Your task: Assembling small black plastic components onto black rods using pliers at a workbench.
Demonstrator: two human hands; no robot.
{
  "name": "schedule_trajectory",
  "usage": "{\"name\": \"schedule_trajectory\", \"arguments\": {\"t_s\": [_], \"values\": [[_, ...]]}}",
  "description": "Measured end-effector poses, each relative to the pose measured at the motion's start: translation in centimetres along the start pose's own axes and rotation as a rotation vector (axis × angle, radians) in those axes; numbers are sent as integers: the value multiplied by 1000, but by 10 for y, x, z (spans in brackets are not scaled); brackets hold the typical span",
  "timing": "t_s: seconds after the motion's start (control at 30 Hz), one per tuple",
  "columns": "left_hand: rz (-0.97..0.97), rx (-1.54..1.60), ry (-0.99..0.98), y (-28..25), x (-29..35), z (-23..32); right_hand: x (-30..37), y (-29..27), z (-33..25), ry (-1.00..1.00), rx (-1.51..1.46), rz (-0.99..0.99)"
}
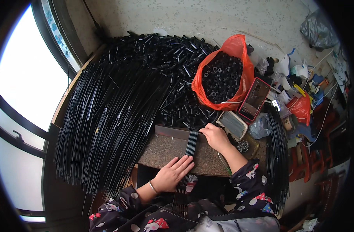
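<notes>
A row of thin black rods point(191, 144) lies side by side across the near edge of the speckled brown worktop point(165, 149). My left hand point(175, 172) rests on the rods with fingers stretched out flat, and their near ends hang down toward my lap. At the far ends of the rods, my right hand point(217, 137) is closed in a pinch. What sits between its fingertips is too small to make out. Behind the rods stands a low dark strip point(171, 131), partly covered by them.
A big sheaf of black rods point(107, 123) fills the left side. Short black tubular parts point(184, 69) are heaped behind. To the right are a red plastic bag point(198, 87) of small black rings, a phone point(255, 98), an open box point(232, 124) of thin pins and more rods point(277, 154).
</notes>
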State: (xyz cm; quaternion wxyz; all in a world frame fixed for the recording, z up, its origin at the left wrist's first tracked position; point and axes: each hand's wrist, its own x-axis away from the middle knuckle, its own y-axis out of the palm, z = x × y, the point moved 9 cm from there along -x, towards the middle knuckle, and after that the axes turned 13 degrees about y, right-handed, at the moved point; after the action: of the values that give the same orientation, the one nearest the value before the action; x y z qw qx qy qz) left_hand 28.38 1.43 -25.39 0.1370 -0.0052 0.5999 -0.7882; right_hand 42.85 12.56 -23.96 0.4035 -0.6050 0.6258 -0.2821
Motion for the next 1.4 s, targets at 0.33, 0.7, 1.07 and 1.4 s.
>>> {"name": "schedule_trajectory", "arguments": {"t_s": [0.33, 0.7, 1.07, 1.4], "values": [[56, 55, -13, -3, 3, -1, 20, -35, -13, -324, 286, 210], [44, 42, 3, -1, 4, 0, 16, -23, 0, -78, 46, 79], [82, -59, -8, -3, 6, 5, 3, -82, 49, 214, 197, 356], [60, -45, -39, -4, 10, 20, 24, -79, 60, 47, 362, 309]]}}
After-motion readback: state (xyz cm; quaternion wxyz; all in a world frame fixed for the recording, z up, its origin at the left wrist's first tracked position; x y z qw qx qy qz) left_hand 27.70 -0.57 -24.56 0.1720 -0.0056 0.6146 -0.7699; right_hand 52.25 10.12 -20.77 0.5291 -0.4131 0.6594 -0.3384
